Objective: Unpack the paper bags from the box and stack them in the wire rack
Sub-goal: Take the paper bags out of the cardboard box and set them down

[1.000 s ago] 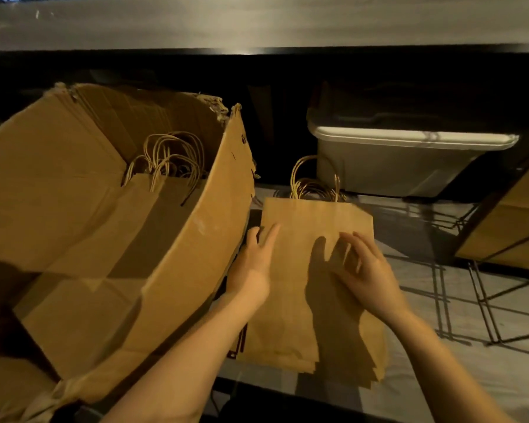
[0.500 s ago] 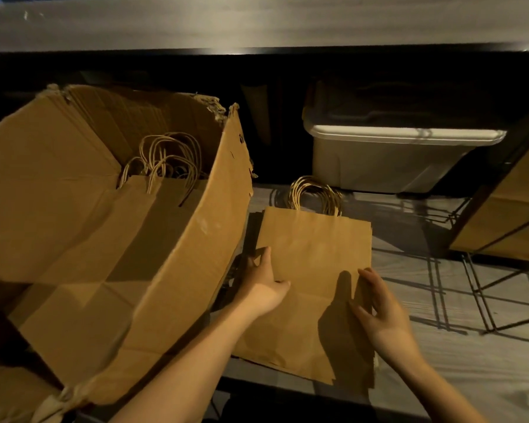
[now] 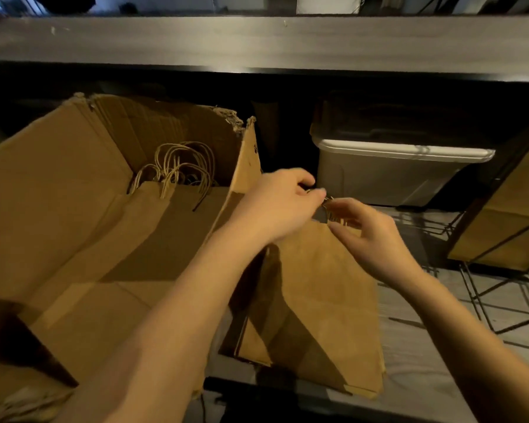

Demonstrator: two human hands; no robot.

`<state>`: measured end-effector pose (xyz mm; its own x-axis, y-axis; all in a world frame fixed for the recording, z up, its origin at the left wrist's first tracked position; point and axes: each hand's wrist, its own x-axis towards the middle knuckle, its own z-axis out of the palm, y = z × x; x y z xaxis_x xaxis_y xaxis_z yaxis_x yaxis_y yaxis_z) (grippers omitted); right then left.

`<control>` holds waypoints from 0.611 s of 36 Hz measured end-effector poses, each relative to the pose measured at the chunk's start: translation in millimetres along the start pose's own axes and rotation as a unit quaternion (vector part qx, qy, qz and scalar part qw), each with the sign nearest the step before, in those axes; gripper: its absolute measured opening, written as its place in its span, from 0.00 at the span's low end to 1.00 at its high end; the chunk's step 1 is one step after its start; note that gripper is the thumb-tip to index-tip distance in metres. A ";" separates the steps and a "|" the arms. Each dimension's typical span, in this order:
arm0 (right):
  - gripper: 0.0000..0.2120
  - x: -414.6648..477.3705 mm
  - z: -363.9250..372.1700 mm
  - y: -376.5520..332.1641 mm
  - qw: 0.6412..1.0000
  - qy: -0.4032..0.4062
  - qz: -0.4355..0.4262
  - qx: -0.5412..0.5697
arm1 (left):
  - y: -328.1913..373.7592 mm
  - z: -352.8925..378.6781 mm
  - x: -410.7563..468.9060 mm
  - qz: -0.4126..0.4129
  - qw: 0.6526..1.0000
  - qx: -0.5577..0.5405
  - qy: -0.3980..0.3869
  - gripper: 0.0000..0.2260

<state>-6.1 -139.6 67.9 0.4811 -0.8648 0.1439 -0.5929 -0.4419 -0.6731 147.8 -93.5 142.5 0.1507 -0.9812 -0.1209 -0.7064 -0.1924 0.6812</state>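
My left hand (image 3: 280, 206) and right hand (image 3: 371, 239) are both pinching the twine handles (image 3: 336, 216) atop the paper bags (image 3: 321, 300), flat on the bench (image 3: 409, 380) beside the box (image 3: 74, 215).

I count two hands: my left hand (image 3: 281, 206) and my right hand (image 3: 376, 239). There are three lots of paper bags: one pile of paper bags (image 3: 324, 300) at 6 o'clock, one batch in the box (image 3: 153, 227) at 9 o'clock and one batch at the right (image 3: 513, 215) at 3 o'clock. I cannot count the bags in any lot. There is one cardboard box (image 3: 58, 184), one white bin (image 3: 388, 172) at 1 o'clock, and one wire rack (image 3: 501, 303), as far as I can tell.
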 end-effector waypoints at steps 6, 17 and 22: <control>0.15 37.8 -15.5 -69.3 0.991 -0.030 -0.132 -0.008 | 2.5 -76.2 -22.8 0.070 0.993 0.058 0.069 0.15; 0.15 92.3 11.9 -168.0 0.946 -0.101 -0.295 -0.093 | -78.6 -152.6 -35.6 -0.024 0.978 0.126 0.164 0.12; 0.17 115.8 49.1 -198.5 0.915 -0.151 -0.337 -0.160 | -120.8 -165.6 -36.2 -0.058 0.978 0.120 0.161 0.12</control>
<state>199.0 -140.4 182.6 0.9353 -0.2856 0.2089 -0.2306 -0.9398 -0.2521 342.2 -31.9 184.2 0.4219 -0.9036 0.0737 -0.8081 -0.3380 0.4824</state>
